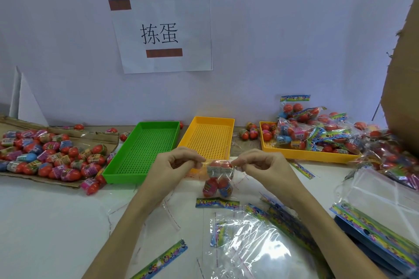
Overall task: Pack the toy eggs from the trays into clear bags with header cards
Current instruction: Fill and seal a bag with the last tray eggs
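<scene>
Item in hand: one clear bag (218, 179), held up over the table (56, 222) at centre, in front of the near edge of the empty yellow tray (209, 136). It holds four toy eggs (217, 176), two above and two below. Its header card (217, 203) hangs at the near, lower end, and the open mouth is up between your hands.

Left hand (179, 163): fingers curled, pinching the left corner of the bag mouth.
Right hand (258, 163): fingers curled, pinching the right corner of the bag mouth.

Step in hand, as it appears: closing the mouth over the eggs.
- Keep both pinches on the film only, level with each other, so the flap folds straight.
- Let the eggs settle toward the card end before you press; an egg caught in the fold likely spoils the seal.
- Whether an adhesive strip is exposed cannot be told from here; check before pressing.

Stock, left: loose eggs (52, 156) heaped on cardboard (34, 180), beside the empty green tray (145, 149).
Stock, near right: empty bags with cards (260, 251), partly under your right forearm.
Finished goods, far right: packed bags (317, 133) piled in and beyond a second yellow tray (306, 155). Your bag probably goes there once shut.
</scene>
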